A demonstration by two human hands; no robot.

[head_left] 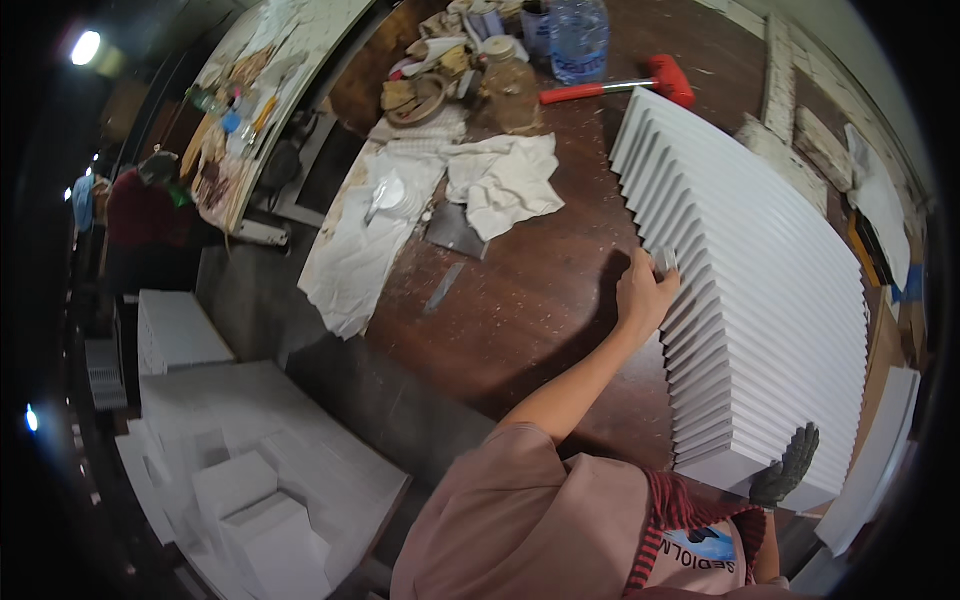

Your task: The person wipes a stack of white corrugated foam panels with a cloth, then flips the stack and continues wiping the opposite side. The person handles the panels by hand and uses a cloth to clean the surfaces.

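The long white block with rows of sharp parallel ridges [775,290] lies on the dark brown tabletop [520,315], reaching from beside my right hand to well beyond my left. My bare left hand [648,292] is at its stepped left edge, fingers curled in and nearly closed around a small, pale, shiny piece [664,260]; my fingers hide most of it, so I can't tell what it is. My right hand [787,470], in a dark grey glove, is open and lies flat on the block's near end, fingers together, gripping nothing.

Straight beyond my left hand, close to the block's far tip, is a red-headed mallet with a red and grey handle [620,88]. Farther out stand a clear blue-tinted plastic bottle [578,45] and a cloudy brownish glass jar [508,90]. Ahead and to the left of my left hand are a crumpled white cloth [508,185] and a flat dark grey square [457,232]; nearer lies a narrow grey strip [443,289].
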